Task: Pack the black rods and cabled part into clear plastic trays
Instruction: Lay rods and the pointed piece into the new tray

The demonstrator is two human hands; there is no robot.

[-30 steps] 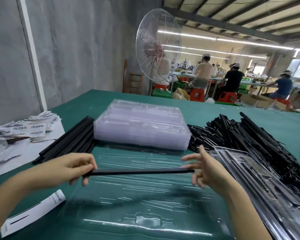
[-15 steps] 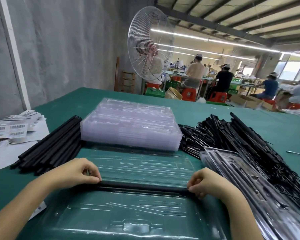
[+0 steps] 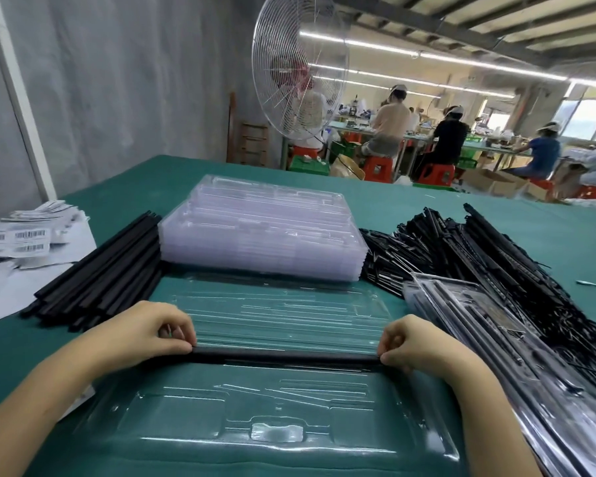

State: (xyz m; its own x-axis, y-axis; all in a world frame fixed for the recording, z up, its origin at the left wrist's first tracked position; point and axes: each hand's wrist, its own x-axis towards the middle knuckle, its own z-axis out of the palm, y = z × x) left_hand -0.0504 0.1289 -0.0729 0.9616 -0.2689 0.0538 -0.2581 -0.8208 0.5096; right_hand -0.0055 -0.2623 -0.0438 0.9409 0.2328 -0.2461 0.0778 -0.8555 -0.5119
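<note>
Pinching black rod [image 3: 286, 354], left hand [image 3: 141, 339], right hand [image 3: 424, 346], barcode labels [image 3: 28, 235] illegible

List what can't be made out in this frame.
Head view:
- Black rod: both ends covered by the left hand and right hand.
- Clear tray: glare hides whether the rod sits fully in its groove.
- Barcode labels: print too small.
- Packed trays: cut off by the frame edge.

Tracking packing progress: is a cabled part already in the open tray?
No: the open tray holds only a black rod, left hand and right hand pinching its ends.
</note>
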